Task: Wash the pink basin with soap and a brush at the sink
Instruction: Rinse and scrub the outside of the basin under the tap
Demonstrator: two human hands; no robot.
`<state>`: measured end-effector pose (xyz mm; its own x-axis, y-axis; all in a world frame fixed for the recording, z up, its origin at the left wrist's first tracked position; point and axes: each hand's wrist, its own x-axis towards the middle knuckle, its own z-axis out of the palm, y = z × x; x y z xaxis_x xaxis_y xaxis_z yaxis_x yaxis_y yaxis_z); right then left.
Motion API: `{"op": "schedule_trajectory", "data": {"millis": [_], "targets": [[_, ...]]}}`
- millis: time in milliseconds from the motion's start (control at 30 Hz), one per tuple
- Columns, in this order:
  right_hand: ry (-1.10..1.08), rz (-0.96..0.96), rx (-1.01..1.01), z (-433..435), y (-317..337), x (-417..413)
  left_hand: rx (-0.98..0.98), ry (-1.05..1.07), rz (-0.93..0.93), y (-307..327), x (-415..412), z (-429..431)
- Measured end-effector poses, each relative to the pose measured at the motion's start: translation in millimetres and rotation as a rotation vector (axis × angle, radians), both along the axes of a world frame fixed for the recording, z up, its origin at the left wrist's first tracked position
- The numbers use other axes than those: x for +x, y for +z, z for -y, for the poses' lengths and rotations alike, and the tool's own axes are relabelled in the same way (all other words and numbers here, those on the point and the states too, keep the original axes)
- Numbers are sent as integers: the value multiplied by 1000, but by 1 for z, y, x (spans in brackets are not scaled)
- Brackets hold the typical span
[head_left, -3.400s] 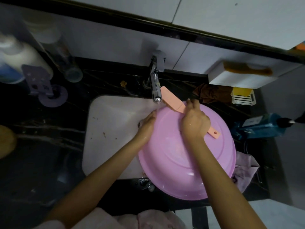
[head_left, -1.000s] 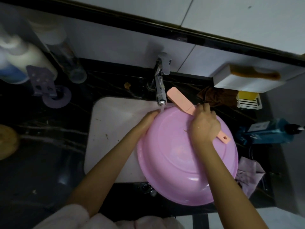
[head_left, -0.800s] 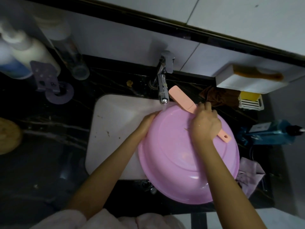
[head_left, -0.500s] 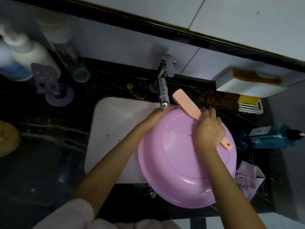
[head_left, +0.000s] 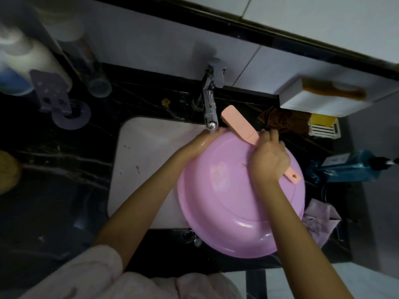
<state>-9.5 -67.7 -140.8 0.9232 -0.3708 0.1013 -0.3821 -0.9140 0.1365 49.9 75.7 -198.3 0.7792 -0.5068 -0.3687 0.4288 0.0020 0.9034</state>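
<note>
The pink basin [head_left: 233, 203] lies bottom-up, tilted over the right half of the white sink [head_left: 146, 160]. My left hand [head_left: 205, 140] grips the basin's upper left rim, right below the tap spout. My right hand [head_left: 268, 158] is closed on the handle of a peach-pink brush [head_left: 238, 124]. The brush head sticks out past the basin's far rim beside the tap, and the handle end [head_left: 292, 177] shows to the right of my hand. The bristles are hidden.
The chrome tap [head_left: 210, 104] stands behind the sink on a black counter. Bottles [head_left: 26, 67] and a purple holder [head_left: 58, 104] stand at left. A white shelf [head_left: 323, 100], brown cloth [head_left: 282, 121], yellow soap rack [head_left: 323, 126], blue bottle [head_left: 349, 167] and pink cloth [head_left: 319, 221] crowd the right.
My left hand has slid up along the basin rim to just under the spout. My right hand and the brush have shifted slightly toward the far rim.
</note>
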Motion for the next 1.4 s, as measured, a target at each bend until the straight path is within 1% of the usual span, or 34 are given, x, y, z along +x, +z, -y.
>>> {"op": "schedule_trajectory", "data": {"millis": [67,167,200,267,300,333,400,434,467,500,534,567,600,667,734,800,934,1000,1067,1134,1234,1301,1401], "targets": [[17,-24,-19,-3,2,4,-19,-30,-62,-5,3,0],[3,-100,-36,-5,6,8,-16,92,-288,-14,-21,-15],[0,-112,-37,-7,8,8,-17,117,-311,-15,-32,-21],[0,-124,-26,-9,10,10,49,146,-225,-27,-53,-36],[7,-138,-27,-10,10,12,88,217,-159,-34,-62,-46],[8,-150,-21,-11,11,12,146,331,-94,-39,-69,-54],[4,-175,-15,-10,12,12,316,541,-51,-50,-77,-67],[-1,-175,-9,-10,12,10,406,543,-86,-53,-79,-71],[-1,-161,2,-8,11,9,435,478,-172,-50,-81,-71],[2,-141,15,-6,10,8,401,370,-310,-47,-83,-68],[4,-122,27,-4,11,7,312,294,-450,-42,-85,-63],[7,-114,33,-2,11,7,236,284,-543,-39,-88,-57],[17,-109,43,-1,12,6,196,335,-571,-37,-93,-53],[59,-124,73,-1,13,7,249,493,-563,-34,-98,-49],[122,-132,94,-2,16,8,318,603,-549,-29,-104,-52],[172,-118,103,-3,21,10,282,687,-551,-18,-110,-58],[193,-82,101,-3,28,15,240,794,-516,6,-122,-69],[201,-77,137,-1,29,17,213,835,-511,17,-129,-74],[213,-73,186,4,31,19,226,885,-494,26,-135,-81],[229,-120,199,8,31,21,270,943,-473,31,-141,-92],[232,-266,201,8,22,21,323,1045,-454,34,-150,-105],[215,-304,296,4,16,19,324,1120,-459,39,-157,-107],[193,-267,508,4,3,11,272,1182,-485,47,-161,-103]]}}
